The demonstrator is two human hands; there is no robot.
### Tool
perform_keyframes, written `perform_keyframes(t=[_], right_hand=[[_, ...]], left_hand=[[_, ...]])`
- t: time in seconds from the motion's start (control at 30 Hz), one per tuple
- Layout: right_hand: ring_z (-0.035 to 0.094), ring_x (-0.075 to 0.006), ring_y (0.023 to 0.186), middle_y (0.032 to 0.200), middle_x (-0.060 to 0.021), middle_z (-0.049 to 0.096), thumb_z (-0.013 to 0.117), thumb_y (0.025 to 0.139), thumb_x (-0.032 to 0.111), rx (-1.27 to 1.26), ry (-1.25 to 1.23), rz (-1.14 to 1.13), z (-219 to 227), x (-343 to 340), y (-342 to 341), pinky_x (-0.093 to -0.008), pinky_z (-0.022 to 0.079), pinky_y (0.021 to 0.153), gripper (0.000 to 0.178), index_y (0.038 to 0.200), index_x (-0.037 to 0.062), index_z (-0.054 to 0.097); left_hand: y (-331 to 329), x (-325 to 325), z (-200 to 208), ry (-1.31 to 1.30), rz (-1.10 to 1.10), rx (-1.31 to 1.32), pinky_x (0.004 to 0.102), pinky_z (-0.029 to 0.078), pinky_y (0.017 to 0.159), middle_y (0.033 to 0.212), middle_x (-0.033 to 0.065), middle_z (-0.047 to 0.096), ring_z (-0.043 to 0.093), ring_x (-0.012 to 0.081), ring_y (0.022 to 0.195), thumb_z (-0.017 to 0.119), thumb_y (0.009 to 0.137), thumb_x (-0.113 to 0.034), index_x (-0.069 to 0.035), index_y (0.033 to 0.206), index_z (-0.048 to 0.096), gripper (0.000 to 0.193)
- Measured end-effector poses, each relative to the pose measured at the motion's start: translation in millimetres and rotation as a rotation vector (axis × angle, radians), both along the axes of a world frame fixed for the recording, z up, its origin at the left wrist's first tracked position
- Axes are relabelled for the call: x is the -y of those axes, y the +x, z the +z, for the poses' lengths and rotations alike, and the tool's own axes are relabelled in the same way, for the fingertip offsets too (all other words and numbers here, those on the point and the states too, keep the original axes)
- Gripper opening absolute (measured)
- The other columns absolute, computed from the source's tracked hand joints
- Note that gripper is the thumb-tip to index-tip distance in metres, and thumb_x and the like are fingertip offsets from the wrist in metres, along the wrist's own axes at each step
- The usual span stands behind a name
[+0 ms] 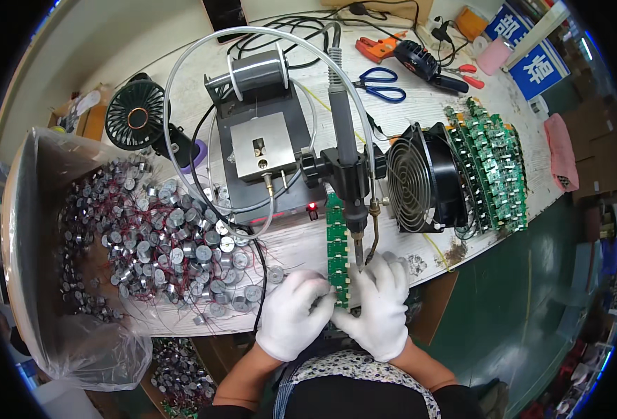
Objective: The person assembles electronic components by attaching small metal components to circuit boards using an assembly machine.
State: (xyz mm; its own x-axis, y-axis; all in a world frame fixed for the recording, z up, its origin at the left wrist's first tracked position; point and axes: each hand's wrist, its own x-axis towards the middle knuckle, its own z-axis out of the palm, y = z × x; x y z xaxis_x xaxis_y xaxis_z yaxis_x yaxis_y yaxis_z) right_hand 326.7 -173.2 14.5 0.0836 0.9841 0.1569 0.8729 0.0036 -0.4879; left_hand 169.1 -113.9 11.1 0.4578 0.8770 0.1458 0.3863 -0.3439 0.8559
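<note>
A narrow green circuit board strip (338,251) runs front to back between my hands, below the clamped soldering iron (354,213). My left hand (296,314), in a white glove, is closed at the strip's left edge, its fingers curled together. What they pinch is hidden. White-gloved too, my right hand (382,307) has its thumb by the strip's near end. Its bent fingers reach up beside the iron's tip and a thin metal feed tube (375,230); anything held there is too small to make out. Several small round motors (175,237) with red wires are heaped at the left.
A solder feeder with a wire spool (256,77) stands behind the strip. A black cooling fan (427,178) and stacked green boards (493,167) are to the right. Farther back lie blue-handled scissors (382,85) and cables. A small fan (137,115) stands at back left.
</note>
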Motion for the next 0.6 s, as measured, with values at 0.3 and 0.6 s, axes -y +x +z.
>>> perform_keyframes(t=[0.3,0.6], right_hand=[[0.052,-0.0329,0.102,0.109,-0.0137,0.059,0.085,0.061,0.033,-0.12,-0.118,0.017,14.1,17.3,10.1,-0.0426,0.044,0.089,0.082,0.13,0.0002,0.055],[0.06,-0.0199,0.066,0.088,-0.0133,0.065,0.067,0.077,0.0,-0.546,-0.061,-0.301,7.3,24.5,7.9,-0.0304,0.05,0.064,0.038,0.116,0.0021,0.065]], left_hand=[[5.0,-7.0,-2.7,0.056,-0.028,-0.118,0.0367,0.053,0.061,0.085,0.0087,0.063,0.065,0.0283,0.07,0.071,0.077,-0.006,-0.007,0.084,0.061,0.012],[8.8,-4.0,-2.6,0.094,0.002,-0.085,0.0373,0.051,0.058,0.079,0.0083,0.062,0.063,0.0285,0.065,0.071,0.075,-0.005,-0.008,0.082,0.061,0.013]])
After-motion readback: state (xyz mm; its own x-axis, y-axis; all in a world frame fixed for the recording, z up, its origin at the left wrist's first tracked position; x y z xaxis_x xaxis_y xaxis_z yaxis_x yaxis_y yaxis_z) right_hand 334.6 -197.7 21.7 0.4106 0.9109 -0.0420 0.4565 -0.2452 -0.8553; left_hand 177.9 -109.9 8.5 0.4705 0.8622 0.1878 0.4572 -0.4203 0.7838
